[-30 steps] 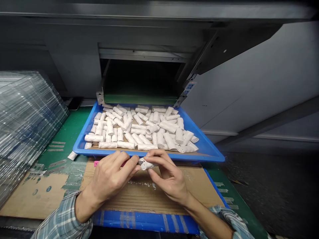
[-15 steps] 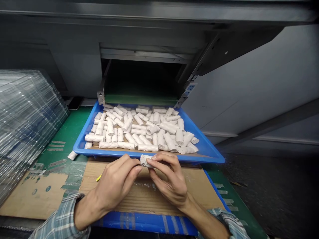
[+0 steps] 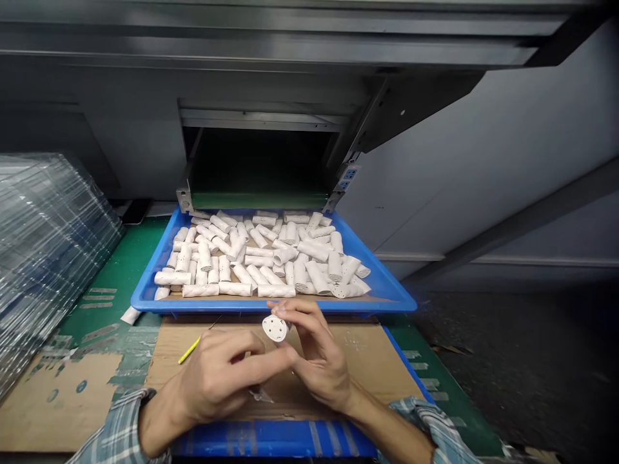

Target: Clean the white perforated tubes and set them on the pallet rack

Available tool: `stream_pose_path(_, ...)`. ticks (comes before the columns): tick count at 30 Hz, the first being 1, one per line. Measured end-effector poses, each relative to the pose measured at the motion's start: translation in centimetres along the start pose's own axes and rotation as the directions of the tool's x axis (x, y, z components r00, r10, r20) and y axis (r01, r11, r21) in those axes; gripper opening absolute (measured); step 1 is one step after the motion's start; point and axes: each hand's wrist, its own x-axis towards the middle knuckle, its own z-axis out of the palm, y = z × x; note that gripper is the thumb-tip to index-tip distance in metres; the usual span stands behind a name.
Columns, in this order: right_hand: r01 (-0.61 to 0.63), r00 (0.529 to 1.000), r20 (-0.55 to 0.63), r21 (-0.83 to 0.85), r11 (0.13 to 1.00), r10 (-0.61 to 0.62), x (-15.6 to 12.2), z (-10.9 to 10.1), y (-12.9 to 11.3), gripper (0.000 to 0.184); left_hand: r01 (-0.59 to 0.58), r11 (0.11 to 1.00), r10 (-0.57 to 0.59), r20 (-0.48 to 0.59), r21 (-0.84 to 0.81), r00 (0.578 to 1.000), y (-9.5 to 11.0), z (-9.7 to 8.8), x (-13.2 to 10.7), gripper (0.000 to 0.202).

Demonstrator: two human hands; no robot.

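Note:
My right hand [image 3: 319, 354] pinches a white perforated tube [image 3: 275, 328] between thumb and fingertips, its round end with several small holes facing me. My left hand [image 3: 223, 368] sits just below and left of it, with its extended finger reaching towards my right hand. I cannot tell whether the left hand holds anything. A thin yellow stick [image 3: 189, 350] lies on the cardboard sheet [image 3: 372, 361] left of my left hand. In front of my hands, a blue tray [image 3: 271, 306] holds several white tubes [image 3: 275, 290], lying in mixed directions.
A stack of clear plastic sheets [image 3: 51, 258] stands at the left on a green mat [image 3: 130, 270]. Behind the tray is a dark machine opening [image 3: 256, 167] with a power socket strip [image 3: 347, 178] at its right. A blue tray edge [image 3: 271, 439] lies below the cardboard.
The white tube has turned so its holed end faces me, and it sits higher. My left hand has dropped away from it. The pink handle seen earlier no longer shows, and the yellow stick shows more.

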Motion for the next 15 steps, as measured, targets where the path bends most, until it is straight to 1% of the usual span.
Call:
stream_pose_path(1, 0.013, 1.0, 0.003, 0.022, 1.0, -0.013, 0.0, 0.0, -0.1, 0.047, 0.045, 0.999, -0.046, -0.051, -0.017, 0.998, 0.1, 0.1, 0.0, 0.031)
stream_pose_path(3, 0.032, 0.999, 0.018, 0.067, 0.997, -0.033, 0.2, 0.1, -0.3, 0.048, 0.146, 0.988, -0.151, -0.129, -0.05, 0.98, 0.2, 0.3, 0.2, 0.028)
stream_pose_path(5, 0.032, 0.999, 0.04, 0.092, 0.995, -0.036, 0.5, 0.2, -0.6, 0.05, 0.208, 0.975, -0.217, -0.155, -0.072, 0.964, 0.3, 0.5, 0.5, 0.021)
stream_pose_path(8, 0.048, 0.997, 0.049, 0.07, 0.996, -0.052, 1.1, 0.3, -1.3, 0.05, 0.185, 0.979, -0.196, -0.154, -0.082, 0.969, 0.2, 0.3, 0.8, 0.016)
stream_pose_path(10, 0.114, 0.992, 0.054, 0.059, 0.992, -0.117, 1.3, -0.1, -2.3, 0.054, 0.155, 0.986, -0.163, -0.157, -0.06, 0.974, 0.0, -0.1, 0.5, 0.019)
stream_pose_path(11, 0.151, 0.985, 0.069, 0.08, 0.985, -0.157, 1.0, -0.5, -3.1, 0.058, 0.144, 0.989, -0.147, -0.159, -0.029, 0.976, -0.1, -0.4, 0.0, 0.02)
stream_pose_path(12, 0.179, 0.977, 0.096, 0.114, 0.977, -0.19, 0.5, -1.0, -4.1, 0.059, 0.15, 0.989, -0.146, -0.152, 0.013, 0.978, -0.3, -0.8, -0.6, 0.021)
stream_pose_path(13, 0.188, 0.97, 0.126, 0.146, 0.971, -0.207, -0.3, -1.7, -5.2, 0.057, 0.158, 0.985, -0.146, -0.159, 0.069, 0.977, -0.5, -1.1, -1.2, 0.02)
stream_pose_path(14, 0.181, 0.967, 0.15, 0.166, 0.969, -0.206, -1.5, -2.4, -6.5, 0.049, 0.141, 0.983, -0.125, -0.141, 0.114, 0.982, -0.9, -1.4, -1.8, 0.016)
stream_pose_path(15, 0.153, 0.97, 0.163, 0.165, 0.974, -0.18, -3.0, -3.2, -8.0, 0.039, 0.121, 0.985, -0.113, -0.075, 0.121, 0.991, -1.5, -1.4, -2.2, 0.014)
